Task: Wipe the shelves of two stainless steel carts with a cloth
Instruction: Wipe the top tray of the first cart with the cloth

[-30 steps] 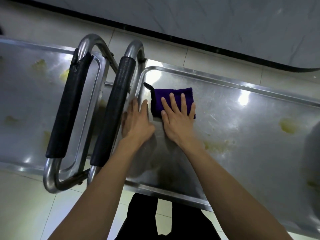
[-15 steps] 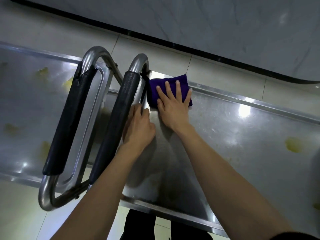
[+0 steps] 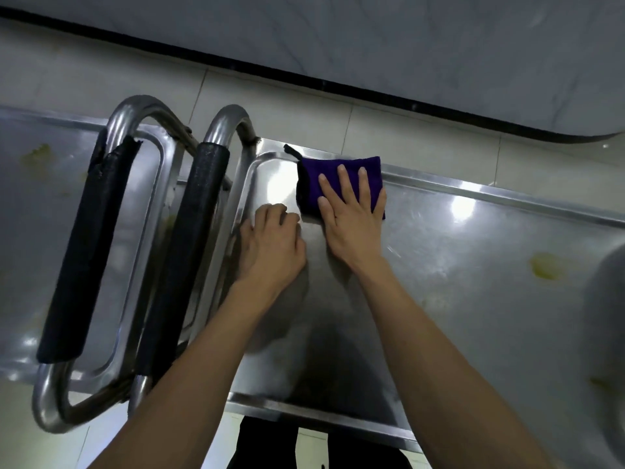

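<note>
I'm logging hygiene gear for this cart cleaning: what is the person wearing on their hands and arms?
Nothing shows on them. The left hand and right hand are bare, with no gloves, and no rings are visible. Both forearms are uncovered as far as the frame's bottom edge, with no sleeve, watch or wristband in view. Below, between the arms, only dark clothing shows.

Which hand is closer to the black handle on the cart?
The left hand. It rests on the shelf right beside the black handle, while the right hand lies farther away, flat on the purple cloth.
</note>
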Motion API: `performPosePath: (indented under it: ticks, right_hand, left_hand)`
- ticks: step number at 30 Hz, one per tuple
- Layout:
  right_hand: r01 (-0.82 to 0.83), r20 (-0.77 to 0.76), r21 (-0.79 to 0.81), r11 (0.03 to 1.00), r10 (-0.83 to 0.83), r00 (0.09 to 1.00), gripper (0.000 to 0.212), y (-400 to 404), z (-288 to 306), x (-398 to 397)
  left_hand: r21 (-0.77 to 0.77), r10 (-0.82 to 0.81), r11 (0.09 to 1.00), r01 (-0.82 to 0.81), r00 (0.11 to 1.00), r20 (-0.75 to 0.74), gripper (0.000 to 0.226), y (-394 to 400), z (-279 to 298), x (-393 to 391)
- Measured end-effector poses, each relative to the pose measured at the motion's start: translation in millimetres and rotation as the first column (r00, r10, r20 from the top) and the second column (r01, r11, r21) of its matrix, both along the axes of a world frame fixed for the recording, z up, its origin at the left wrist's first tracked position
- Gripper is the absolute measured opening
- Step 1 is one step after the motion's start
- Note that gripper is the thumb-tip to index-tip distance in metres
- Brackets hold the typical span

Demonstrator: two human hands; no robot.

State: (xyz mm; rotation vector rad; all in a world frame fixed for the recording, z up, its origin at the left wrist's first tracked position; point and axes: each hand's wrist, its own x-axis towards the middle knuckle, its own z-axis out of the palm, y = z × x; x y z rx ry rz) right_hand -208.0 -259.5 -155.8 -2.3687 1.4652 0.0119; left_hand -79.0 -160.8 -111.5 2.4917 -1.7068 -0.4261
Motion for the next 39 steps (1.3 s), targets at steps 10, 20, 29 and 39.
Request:
performPosePath:
  ticks: [10, 20, 29, 39]
  right_hand:
    - [0.223, -0.054, 0.031, 0.974, -0.221, 0.974, 0.053, -16, 1, -126]
    - [0.373, -0.084, -0.003, 0.928, -0.372, 0.925, 0.055, -24, 3, -219]
    - [0.265, -0.058, -0.011, 0.964, -0.265, 0.963, 0.053, 21, -1, -164]
    - [0.036, -0.07, -0.003, 0.999, -0.036, 0.997, 0.054, 60, 3, -53]
  left_hand:
    - [0.12, -0.227, 0.967, 0.227, 0.974, -0.009, 0.039, -43, 2, -80]
    - [0.218, -0.307, 0.932, 0.289, 0.95, 0.056, 0.046, -40, -6, -102]
    - [0.232, -0.377, 0.905, 0.358, 0.925, 0.041, 0.052, -39, -5, -90]
    - [0.053, 0.037, 0.998, -0.036, 0.999, 0.0, 0.033, 59, 3, 5]
